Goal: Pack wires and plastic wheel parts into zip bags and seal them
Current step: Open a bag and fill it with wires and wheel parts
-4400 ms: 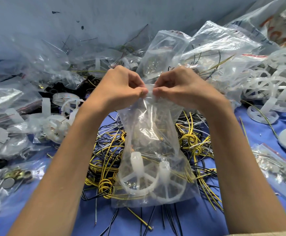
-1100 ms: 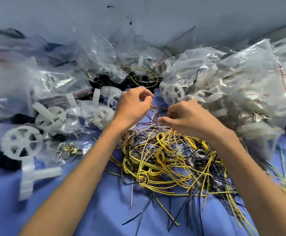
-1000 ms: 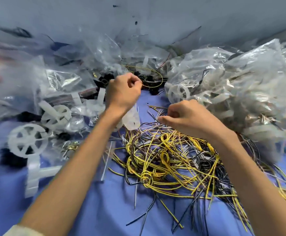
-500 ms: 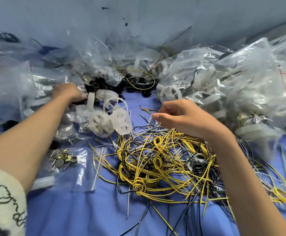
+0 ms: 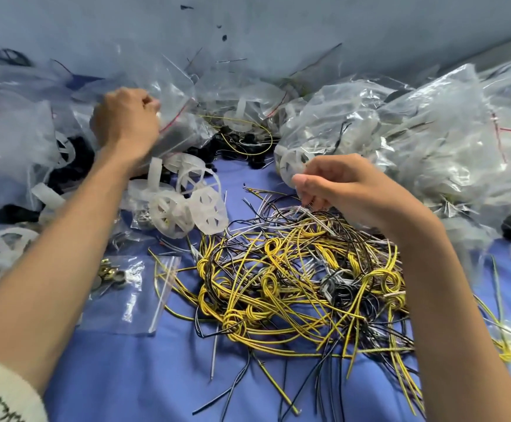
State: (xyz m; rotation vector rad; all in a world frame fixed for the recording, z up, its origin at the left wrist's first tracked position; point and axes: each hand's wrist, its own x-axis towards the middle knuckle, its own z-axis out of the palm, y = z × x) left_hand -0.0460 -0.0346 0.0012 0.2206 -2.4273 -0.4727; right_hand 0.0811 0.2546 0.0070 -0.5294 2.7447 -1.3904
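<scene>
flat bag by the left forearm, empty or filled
Partly filled: the flat bag lies on the cloth with a few small metal parts bunched at its left end; the rest is flat and clear.

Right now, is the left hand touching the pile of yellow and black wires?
No, the left hand grips a clear plastic zip bag at the back, apart from the pile of yellow and black wires.
</scene>
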